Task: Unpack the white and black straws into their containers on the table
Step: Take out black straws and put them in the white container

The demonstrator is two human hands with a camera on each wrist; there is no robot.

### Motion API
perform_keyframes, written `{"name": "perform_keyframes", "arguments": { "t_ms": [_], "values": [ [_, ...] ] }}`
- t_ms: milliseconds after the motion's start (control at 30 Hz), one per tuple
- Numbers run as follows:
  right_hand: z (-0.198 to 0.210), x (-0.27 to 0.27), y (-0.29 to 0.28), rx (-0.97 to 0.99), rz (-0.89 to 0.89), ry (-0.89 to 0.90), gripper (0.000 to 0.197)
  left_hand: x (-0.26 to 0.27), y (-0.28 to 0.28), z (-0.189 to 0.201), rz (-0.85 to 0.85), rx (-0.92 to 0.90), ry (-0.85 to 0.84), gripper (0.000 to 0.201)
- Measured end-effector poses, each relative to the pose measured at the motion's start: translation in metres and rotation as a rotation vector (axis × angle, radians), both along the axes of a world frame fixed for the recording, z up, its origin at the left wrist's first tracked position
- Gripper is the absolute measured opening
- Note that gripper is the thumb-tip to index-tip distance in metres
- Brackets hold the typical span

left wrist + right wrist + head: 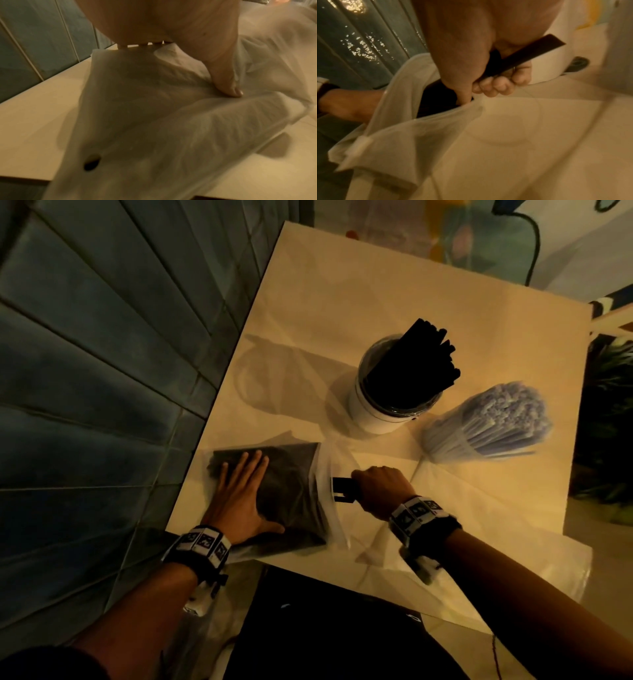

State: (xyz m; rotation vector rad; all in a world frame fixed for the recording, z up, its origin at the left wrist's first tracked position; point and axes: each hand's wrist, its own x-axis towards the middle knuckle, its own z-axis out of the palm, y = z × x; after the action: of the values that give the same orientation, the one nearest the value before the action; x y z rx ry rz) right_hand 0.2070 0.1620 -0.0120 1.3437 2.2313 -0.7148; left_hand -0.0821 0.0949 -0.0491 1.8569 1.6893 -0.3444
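Note:
A translucent plastic bag (291,498) of black straws lies at the table's near left corner. My left hand (239,491) presses flat on it with straight fingers; its thumb (226,86) pushes into the wrinkled bag (154,121). My right hand (376,484) grips a few black straws (342,489) at the bag's open mouth. In the right wrist view the curled fingers (496,85) hold the black straws (525,58) just out of the bag (412,135). A white container (387,412) full of black straws stands behind. A clear container of white straws (489,422) stands to its right.
The pale table (342,302) has bare room at the far side. An empty clear bag (462,508) lies flat under my right forearm. A tiled floor (102,371) lies to the left of the table's edge.

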Motion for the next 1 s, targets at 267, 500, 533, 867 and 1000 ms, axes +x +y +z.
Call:
{"name": "perform_keyframes", "arguments": {
  "t_ms": [267, 500, 533, 867, 1000],
  "values": [
    [-0.002, 0.058, -0.028, -0.125, -0.279, 0.001, 0.027, 0.0, 0.003, -0.003, 0.012, 0.001, -0.013, 0.143],
    [0.011, 0.115, -0.061, -0.241, -0.48, 0.031, 0.019, -0.002, 0.01, -0.002, -0.003, 0.0, -0.013, 0.142],
    [0.014, 0.123, -0.066, -0.257, -0.521, 0.047, 0.017, -0.002, 0.011, -0.002, -0.004, -0.008, -0.015, 0.142],
    [0.052, 0.118, -0.07, -0.036, -0.548, 0.16, 0.018, 0.043, 0.046, 0.06, 0.46, -0.086, -0.805, 0.098],
    [0.057, 0.065, -0.043, 0.087, -0.379, 0.309, 0.018, 0.081, 0.064, 0.105, 0.613, -0.003, -1.104, 0.067]
  ]
}}
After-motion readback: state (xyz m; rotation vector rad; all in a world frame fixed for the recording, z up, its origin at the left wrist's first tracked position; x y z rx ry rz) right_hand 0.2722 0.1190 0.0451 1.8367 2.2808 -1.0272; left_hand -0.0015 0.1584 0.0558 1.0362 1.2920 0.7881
